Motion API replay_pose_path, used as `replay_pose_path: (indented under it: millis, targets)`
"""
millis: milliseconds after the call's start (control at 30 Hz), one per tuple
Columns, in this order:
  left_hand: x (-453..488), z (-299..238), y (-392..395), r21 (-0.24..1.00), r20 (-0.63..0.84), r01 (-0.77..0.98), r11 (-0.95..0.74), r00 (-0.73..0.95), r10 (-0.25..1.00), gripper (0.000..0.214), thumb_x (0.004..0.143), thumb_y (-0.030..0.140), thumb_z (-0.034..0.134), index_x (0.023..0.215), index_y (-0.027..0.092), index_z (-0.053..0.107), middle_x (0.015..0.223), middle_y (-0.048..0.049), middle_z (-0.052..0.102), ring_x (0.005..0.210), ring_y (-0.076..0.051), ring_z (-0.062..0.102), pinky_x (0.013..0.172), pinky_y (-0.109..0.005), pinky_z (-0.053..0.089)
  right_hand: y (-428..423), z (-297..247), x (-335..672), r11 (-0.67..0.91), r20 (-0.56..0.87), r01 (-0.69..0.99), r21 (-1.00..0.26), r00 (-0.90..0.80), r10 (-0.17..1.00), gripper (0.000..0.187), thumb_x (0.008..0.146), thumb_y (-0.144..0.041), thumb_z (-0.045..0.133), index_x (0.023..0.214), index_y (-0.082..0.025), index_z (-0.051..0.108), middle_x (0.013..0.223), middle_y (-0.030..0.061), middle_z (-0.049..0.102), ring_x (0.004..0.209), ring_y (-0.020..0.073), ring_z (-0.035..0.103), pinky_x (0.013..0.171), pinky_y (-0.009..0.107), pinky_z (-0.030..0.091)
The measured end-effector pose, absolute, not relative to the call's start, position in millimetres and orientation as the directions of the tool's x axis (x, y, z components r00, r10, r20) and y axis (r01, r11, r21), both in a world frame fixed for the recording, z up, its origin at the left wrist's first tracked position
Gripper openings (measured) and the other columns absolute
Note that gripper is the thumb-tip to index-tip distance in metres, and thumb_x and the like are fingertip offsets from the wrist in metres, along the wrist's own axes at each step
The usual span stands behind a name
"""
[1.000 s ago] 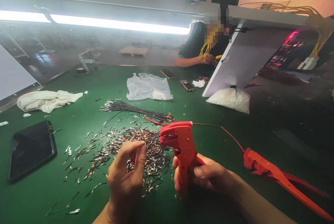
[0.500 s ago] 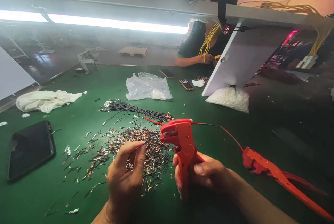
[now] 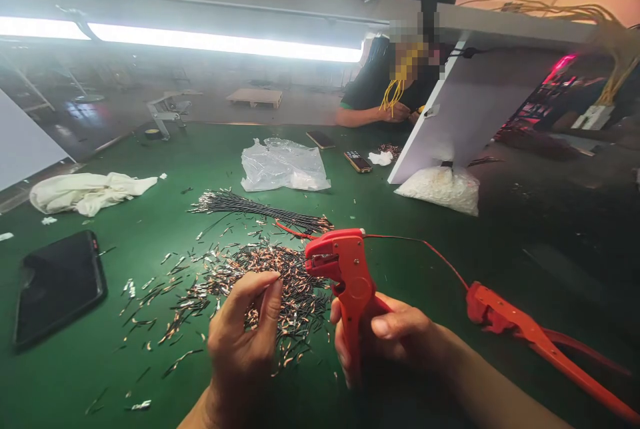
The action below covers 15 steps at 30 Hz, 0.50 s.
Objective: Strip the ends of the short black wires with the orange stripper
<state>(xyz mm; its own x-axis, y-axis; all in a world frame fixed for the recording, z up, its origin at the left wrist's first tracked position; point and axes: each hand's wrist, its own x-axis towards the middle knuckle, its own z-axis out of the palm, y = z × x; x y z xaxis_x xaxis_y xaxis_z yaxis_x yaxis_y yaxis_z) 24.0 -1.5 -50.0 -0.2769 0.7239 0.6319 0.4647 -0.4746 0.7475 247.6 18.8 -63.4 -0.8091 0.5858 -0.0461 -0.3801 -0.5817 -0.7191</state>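
My right hand (image 3: 400, 329) is wrapped round the handles of a red wire stripper (image 3: 353, 286). The tool stands upright, its jaws facing left with a gap between them. Thumb and forefinger of my left hand (image 3: 247, 336) are pinched together just left of the jaws; what they hold, if anything, is too small to make out. Under and behind that hand spreads a pile of short black wire pieces (image 3: 295, 312) with copper and silvery ends. Behind the pile lies a bundle of black wires (image 3: 260, 209) with metal terminals at the left end.
A second red wire stripper (image 3: 540, 339) lies at right, with a thin red wire near it. A black phone (image 3: 63, 286) and a white cloth (image 3: 90, 192) lie left. Farther back are a clear plastic bag (image 3: 285, 166) and a tied bag (image 3: 443, 189). A co-worker (image 3: 373, 92) handles yellow wires.
My left hand has shifted slightly right, still pinched. The wire stripper has tipped slightly left in my right hand. The wire pile and bundle look the same.
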Motion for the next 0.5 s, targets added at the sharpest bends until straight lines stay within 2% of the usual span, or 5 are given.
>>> replay_pose_path:
  millis: [300, 500]
  targets:
    - [23.5, -46.6, -2.1, 0.721, 0.657, 0.469, -0.509, -0.23, 0.718, 0.02, 0.086, 0.005, 0.063, 0.096, 0.022, 0.068, 0.081, 0.0042, 0.065, 0.07, -0.007, 0.062, 0.063, -0.017, 0.052, 19.1, -62.4, 247.7, -0.582, -0.051, -0.372, -0.723, -0.812, 0.582, 0.045, 0.081, -0.035, 0.068, 0.118, -0.009, 0.062, 0.09, 0.0138, 0.072, 0.079, 0.0237, 0.07, 0.072, 0.036, 0.055]
    - [23.5, -45.1, -0.3, 0.714, 0.66, 0.507, -0.483, -0.258, 0.706, 0.017, 0.086, 0.007, 0.065, 0.093, 0.021, 0.068, 0.077, 0.0043, 0.063, 0.065, -0.007, 0.059, 0.057, -0.018, 0.049, 19.4, -63.2, 247.5, -0.591, -0.064, -0.364, -0.72, -0.813, 0.579, 0.046, 0.081, -0.035, 0.068, 0.119, -0.009, 0.061, 0.091, 0.0141, 0.072, 0.079, 0.025, 0.07, 0.073, 0.038, 0.054]
